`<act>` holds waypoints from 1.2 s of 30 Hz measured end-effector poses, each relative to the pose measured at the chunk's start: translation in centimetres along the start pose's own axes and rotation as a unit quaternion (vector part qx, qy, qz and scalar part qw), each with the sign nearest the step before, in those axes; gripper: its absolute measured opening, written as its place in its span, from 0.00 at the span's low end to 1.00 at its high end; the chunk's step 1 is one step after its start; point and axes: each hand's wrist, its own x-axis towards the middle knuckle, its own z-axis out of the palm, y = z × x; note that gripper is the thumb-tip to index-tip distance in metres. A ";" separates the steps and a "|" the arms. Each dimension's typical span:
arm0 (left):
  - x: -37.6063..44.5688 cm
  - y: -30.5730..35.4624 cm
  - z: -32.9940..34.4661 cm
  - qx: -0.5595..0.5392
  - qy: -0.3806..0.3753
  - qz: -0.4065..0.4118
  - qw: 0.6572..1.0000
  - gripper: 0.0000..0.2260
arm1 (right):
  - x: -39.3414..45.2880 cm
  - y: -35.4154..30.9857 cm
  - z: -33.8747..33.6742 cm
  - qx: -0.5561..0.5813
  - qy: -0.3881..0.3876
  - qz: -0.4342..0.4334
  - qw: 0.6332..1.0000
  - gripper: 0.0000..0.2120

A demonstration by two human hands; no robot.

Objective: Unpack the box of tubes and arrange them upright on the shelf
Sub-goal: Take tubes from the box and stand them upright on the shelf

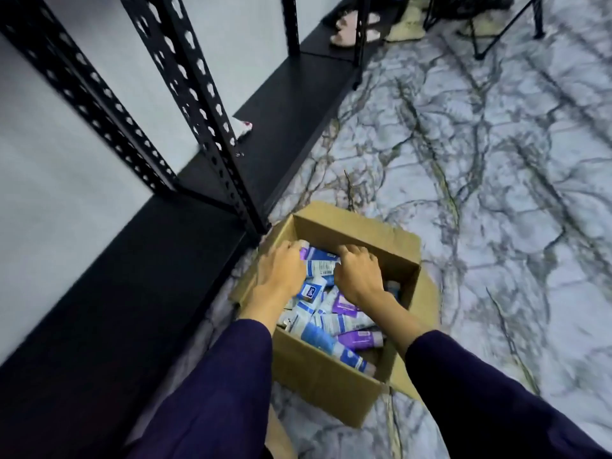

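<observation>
The cardboard box (331, 385) lies open at the top, flaps folded out, with both hands (281, 270) reaching in over piled tubes (318, 329). Left of the box, a black upright post (212, 134) stands at the corner of the low black shelf (172, 246). Right of the box is bare marbled floor (496, 193).

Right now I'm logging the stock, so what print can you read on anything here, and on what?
"Sof": partly legible white letters on a blue tube in the box; the rest is blurred.
Barcode and fine print on a white tube between both hands: too small to read.
Purple tubes: label blurred.
</observation>
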 end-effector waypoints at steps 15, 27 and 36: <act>4.7 -5.2 14.8 -0.010 -0.175 0.072 0.982 0.24 | 3.4 5.0 13.8 -0.049 -0.100 0.086 0.990 0.30; 6.7 -7.7 17.4 0.060 -0.213 0.182 0.958 0.36 | 4.6 6.9 13.7 -0.242 -0.179 -0.055 0.952 0.28; 6.1 -5.7 15.2 -0.013 -0.125 0.205 0.971 0.29 | 5.0 5.8 12.8 -0.349 -0.220 -0.109 0.904 0.23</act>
